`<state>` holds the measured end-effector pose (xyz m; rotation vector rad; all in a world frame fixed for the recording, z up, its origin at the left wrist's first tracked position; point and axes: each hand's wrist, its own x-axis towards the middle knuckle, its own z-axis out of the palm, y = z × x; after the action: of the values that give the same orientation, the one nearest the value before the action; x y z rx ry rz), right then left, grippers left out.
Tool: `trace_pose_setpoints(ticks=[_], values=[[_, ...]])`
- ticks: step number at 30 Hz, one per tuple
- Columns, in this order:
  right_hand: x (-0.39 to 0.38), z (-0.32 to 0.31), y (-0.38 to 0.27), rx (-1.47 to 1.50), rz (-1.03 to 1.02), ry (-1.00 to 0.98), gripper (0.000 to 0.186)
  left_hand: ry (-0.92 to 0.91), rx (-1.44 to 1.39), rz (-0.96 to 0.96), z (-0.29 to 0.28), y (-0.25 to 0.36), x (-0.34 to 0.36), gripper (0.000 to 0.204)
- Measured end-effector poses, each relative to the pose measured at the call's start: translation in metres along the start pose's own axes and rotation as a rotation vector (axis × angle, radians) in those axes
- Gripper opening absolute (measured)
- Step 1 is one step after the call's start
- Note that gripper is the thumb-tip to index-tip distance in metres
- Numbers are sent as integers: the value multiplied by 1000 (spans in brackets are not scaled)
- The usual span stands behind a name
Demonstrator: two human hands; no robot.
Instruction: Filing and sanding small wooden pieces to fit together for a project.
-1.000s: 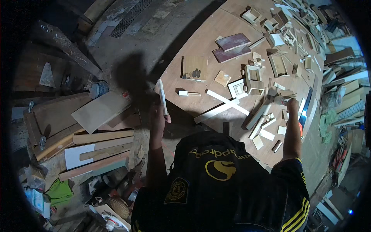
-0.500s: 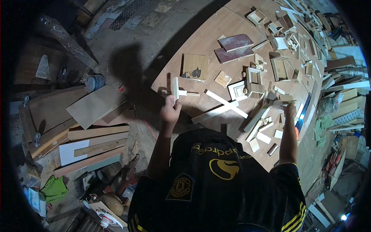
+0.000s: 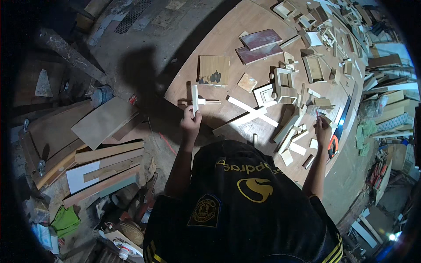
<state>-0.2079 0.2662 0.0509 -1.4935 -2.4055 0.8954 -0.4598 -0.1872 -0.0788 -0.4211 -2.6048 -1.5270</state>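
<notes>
Upright in my left hand is a pale wooden strip, gripped at its lower end over the near left edge of the table. A narrow piece sticks out from its right side. My right hand is closed on a small, thin thing with a red tip; its kind is too small to make out. Just beyond that hand lie a clear plastic bag and a small wooden block. To its right rests a handsaw with an orange and black handle.
On the wooden table lie two crossed strips, dark red boards, a square board, an open wooden frame box and several small offcuts. Boards and tools crowd the floor at left. Scrap wood is piled at right.
My right hand has drawn back a little toward me, and a red tip now shows at its fingers. The left hand still holds the wooden strip. The whole view has shifted slightly.
</notes>
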Motion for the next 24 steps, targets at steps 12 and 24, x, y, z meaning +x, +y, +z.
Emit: trace_pose_setpoints(ticks=[12,24], values=[[-27,19,-6,-15,-20,-78,34,19,309,126,7,-17,-10,27],[-23,13,-14,51,-2,-62,31,-28,344,54,11,-20,-10,31]])
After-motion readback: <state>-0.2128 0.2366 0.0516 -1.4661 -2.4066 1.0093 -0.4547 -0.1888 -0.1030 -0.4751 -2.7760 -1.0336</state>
